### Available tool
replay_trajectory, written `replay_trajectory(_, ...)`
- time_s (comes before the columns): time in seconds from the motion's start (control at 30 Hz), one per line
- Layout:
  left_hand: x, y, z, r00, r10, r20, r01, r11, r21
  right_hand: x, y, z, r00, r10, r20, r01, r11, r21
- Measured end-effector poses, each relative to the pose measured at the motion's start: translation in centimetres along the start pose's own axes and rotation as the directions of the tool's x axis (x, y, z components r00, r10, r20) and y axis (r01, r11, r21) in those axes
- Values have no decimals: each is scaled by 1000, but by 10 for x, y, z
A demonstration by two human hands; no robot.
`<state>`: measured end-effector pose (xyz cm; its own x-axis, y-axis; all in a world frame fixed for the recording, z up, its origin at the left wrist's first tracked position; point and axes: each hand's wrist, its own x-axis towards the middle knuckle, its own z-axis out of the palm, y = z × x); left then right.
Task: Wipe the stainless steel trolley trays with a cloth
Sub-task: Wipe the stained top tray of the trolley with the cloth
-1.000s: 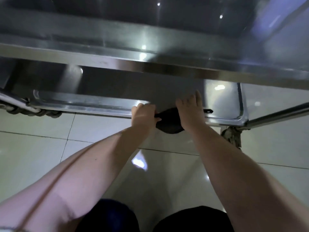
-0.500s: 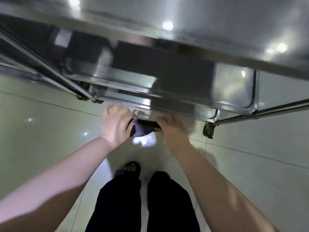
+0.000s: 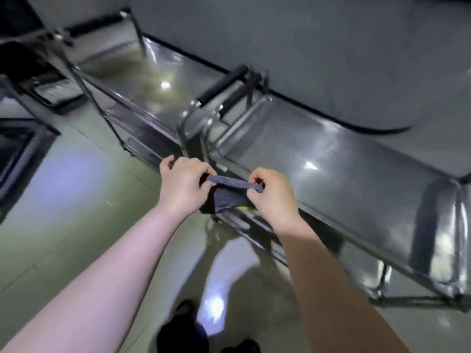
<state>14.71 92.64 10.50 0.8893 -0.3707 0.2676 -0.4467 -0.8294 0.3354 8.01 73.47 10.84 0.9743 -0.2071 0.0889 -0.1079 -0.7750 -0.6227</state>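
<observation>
Higher now than before, the left hand (image 3: 182, 186) and the right hand (image 3: 274, 197) hold a dark grey cloth (image 3: 230, 191) in the air, just in front of the near edge of the shiny steel trolley's top tray (image 3: 344, 161). Each hand pinches one end with curled fingers, pulling it tight. Another steel trolley (image 3: 142, 80) stands to the left.

No legible text, label, brand or number in view. Nothing readable on the trolley trays (image 3: 344, 161) or the cloth (image 3: 229, 197). Frame is motion-blurred.
</observation>
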Motion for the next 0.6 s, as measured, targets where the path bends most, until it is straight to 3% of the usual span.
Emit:
replay_trajectory(0.3,74,-131,-107,962,-77,-262,105,990,93,115,-153,50,947,-292,-133,270,949,-164)
replay_trajectory(0.6,172,-304,-133,974,-41,-224,76,985,153,238,-258,156,948,-278,-152,234,938,-254)
